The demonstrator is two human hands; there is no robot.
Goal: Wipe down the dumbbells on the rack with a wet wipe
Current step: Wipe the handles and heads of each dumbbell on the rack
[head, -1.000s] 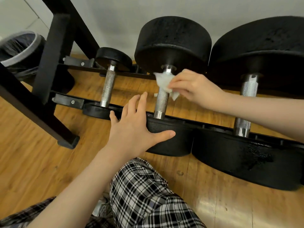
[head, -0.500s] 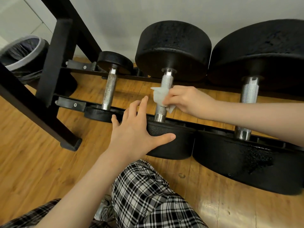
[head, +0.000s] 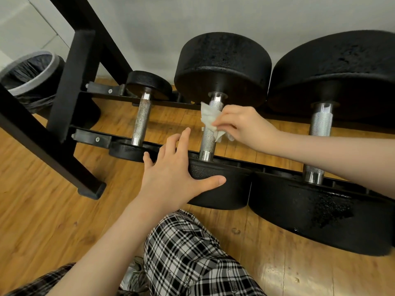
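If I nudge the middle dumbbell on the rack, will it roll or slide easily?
Probably not. The middle dumbbell has thick black heads, so it likely is heavy. Its near head sits in the rack rail, which should check rolling, and the left hand rests on it. The knurled handle looks grippy, not slippery.

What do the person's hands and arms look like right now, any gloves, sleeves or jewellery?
Both arms are bare as far as the frame shows: no sleeves visible. The left hand and right hand wear no gloves, and no rings, watch or bracelets show. Nails look short and plain. Below them, black-and-white checked trousers cover the legs.
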